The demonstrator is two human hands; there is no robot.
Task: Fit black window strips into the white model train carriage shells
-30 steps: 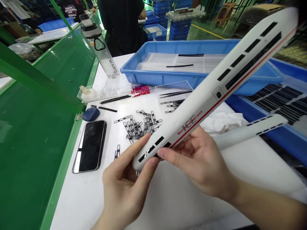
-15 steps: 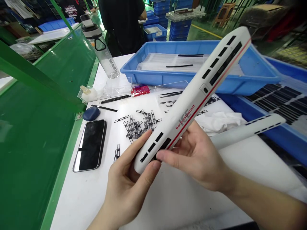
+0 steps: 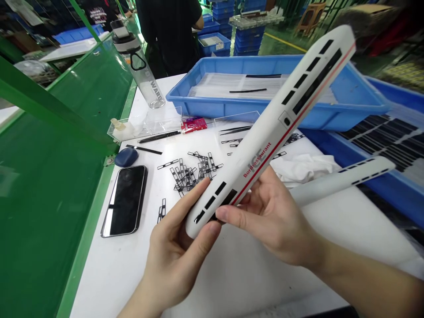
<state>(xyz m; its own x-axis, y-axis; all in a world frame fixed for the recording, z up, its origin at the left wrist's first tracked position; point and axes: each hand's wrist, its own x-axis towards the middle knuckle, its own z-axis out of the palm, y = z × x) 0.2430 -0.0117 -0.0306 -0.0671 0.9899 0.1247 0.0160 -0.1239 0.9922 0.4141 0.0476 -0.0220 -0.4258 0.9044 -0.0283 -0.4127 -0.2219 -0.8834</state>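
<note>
A white model train shell [image 3: 268, 137] with a red stripe, black windows and "Bordrestaurant" lettering slants up to the right above the table. My left hand [image 3: 180, 247] is closed round its lower end, thumb on the near side. Lower on the shell's side, my right hand [image 3: 274, 216] grips it, with the thumb pressed by the black window strip near that end. The fingers behind the shell are partly hidden. Past my left fingers lies a pile of small black window frames [image 3: 188, 174]. A second white train shell [image 3: 344, 179] rests on the table beyond my right hand.
A blue tray [image 3: 218, 106] holds clear strips and black pieces. Another blue bin [image 3: 404, 190] stands at right. A phone [image 3: 124, 203], dark blue case [image 3: 126, 157], water bottle [image 3: 147, 75], red packet [image 3: 194, 125] and white cloth [image 3: 304, 168] lie around. A person in black [image 3: 168, 35] stands behind.
The upper end of the train shell has swung slightly up and to the right. Both hands keep nearly the same grip.
</note>
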